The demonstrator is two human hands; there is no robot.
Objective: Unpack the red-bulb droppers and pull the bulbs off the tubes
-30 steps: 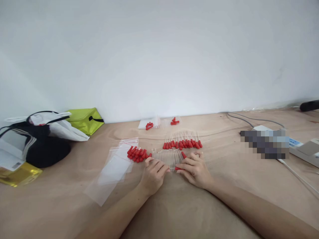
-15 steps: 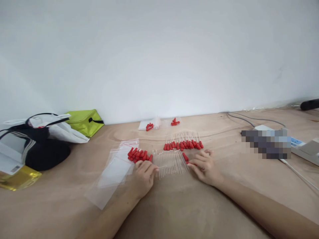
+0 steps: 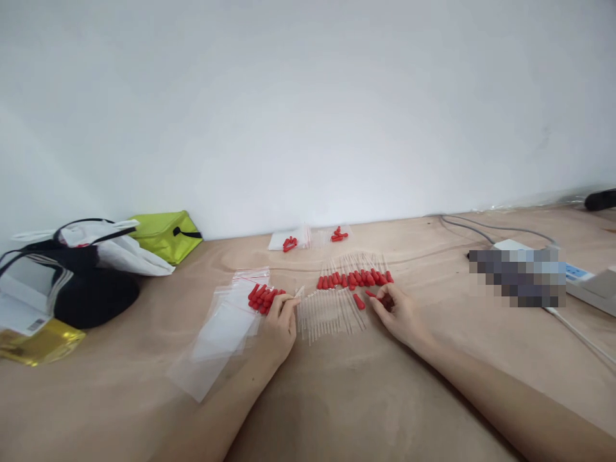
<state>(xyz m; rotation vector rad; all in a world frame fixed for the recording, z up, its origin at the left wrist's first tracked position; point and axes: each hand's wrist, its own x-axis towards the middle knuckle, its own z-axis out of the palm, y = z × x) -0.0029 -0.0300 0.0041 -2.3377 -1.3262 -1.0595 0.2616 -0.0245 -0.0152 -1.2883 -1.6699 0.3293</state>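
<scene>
In the head view, your left hand (image 3: 280,326) is over the left end of a row of thin clear tubes (image 3: 330,314), beside a heap of red bulbs (image 3: 260,298). Its grip is closed at the fingertips on a slim pale tube (image 3: 299,294), which points up and away from you; its outline is blurred. Your right hand (image 3: 403,316) is to the right of that row, its thumb and forefinger curled into a ring. Its grip is closed on a small red bulb (image 3: 371,294), whose end sticks out toward the left. Just left of these fingers, one loose red bulb (image 3: 359,301) lies on the worktop (image 3: 337,398), near the right end of the clear tubes.

Beyond the clear tubes lies a row of bulb-tipped tubes (image 3: 356,278), with their red ends toward you and their clear stems toward the wall (image 3: 308,115). The heap lies partly over the flat clear bags (image 3: 219,330), which spread toward you on the left. Near the wall lie two small groups of red pieces, the left group (image 3: 290,244) and the right group (image 3: 339,235), with clear plastic about them. A lime-green bag (image 3: 163,236) and a white bag (image 3: 129,253) are at far left; a power strip (image 3: 590,289) is at far right, beside a pixelated patch (image 3: 520,279).
</scene>
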